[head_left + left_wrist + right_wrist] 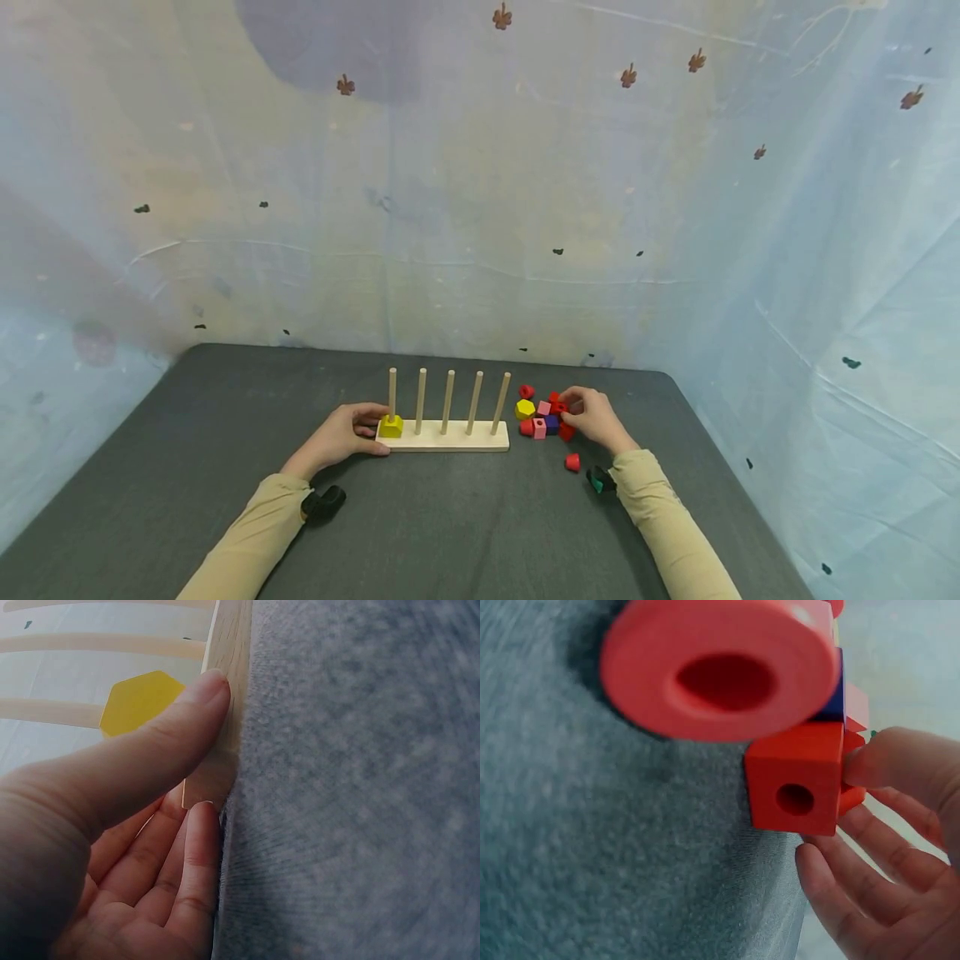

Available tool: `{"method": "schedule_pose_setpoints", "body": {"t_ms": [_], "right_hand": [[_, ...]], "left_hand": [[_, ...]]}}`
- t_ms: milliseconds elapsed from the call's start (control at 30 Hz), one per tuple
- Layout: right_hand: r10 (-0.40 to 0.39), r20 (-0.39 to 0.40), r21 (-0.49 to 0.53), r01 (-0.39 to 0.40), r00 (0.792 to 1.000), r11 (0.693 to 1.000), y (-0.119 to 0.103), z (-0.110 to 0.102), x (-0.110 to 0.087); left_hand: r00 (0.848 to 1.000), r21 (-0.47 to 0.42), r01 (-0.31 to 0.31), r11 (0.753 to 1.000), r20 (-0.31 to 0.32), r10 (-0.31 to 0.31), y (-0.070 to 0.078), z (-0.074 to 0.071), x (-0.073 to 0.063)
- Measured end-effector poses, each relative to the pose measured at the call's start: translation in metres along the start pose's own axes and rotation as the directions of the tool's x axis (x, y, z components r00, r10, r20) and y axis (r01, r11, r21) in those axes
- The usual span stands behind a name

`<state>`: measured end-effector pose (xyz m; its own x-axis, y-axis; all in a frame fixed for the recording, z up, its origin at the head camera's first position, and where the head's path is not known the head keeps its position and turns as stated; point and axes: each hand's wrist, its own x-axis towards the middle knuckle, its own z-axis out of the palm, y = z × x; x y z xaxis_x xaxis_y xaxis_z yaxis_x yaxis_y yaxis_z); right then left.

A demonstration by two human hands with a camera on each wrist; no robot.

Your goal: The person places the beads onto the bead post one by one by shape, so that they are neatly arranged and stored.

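Note:
My left hand (341, 433) grips the left end of a pale wooden peg base (453, 444), thumb (191, 712) along its front edge. Several upright pegs rise from this base. The leftmost peg (392, 392) carries a yellow block (391, 427), hexagonal in the left wrist view. Over at the bead pile, my right hand (594, 415) pinches a red bead (852, 801) between thumb and fingers; a red cube (795, 780) with a round hole partly hides it in the right wrist view.
In the pile are a yellow hexagonal bead (525, 409), a pink cube (539, 428), a dark blue cube (552, 425) and several red beads. One red bead (573, 462) lies apart, nearer the front. A patterned curtain (450, 208) hangs behind the grey table (450, 533).

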<state>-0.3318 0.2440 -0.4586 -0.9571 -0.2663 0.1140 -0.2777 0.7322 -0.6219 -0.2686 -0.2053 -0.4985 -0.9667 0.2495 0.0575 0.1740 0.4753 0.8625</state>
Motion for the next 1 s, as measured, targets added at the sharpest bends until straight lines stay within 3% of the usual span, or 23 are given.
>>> {"method": "schedule_pose_setpoints", "body": {"t_ms": [267,467,767,1000], "right_hand": [[-0.061,-0.02,0.015,0.061,0.998,0.998,-0.002,-0.011,-0.004],[-0.142,-0.073,0.017,0.143,0.987,0.99,-0.022,-0.031,-0.002],[-0.289,-0.133,0.005,0.292,0.948,0.956,-0.076,-0.056,0.004],[-0.41,-0.164,0.02,0.419,0.897,0.908,-0.122,-0.054,0.011]], "left_hand": [[1.0,0.006,-0.005,1.0,0.005,0.005,0.001,-0.001,0.0],[1.0,0.007,-0.003,1.0,0.004,0.003,0.001,-0.002,0.001],[1.0,0.002,-0.005,1.0,0.008,0.005,0.001,-0.001,0.0],[1.0,0.006,-0.013,1.0,0.012,0.013,-0.002,-0.002,0.002]]}}
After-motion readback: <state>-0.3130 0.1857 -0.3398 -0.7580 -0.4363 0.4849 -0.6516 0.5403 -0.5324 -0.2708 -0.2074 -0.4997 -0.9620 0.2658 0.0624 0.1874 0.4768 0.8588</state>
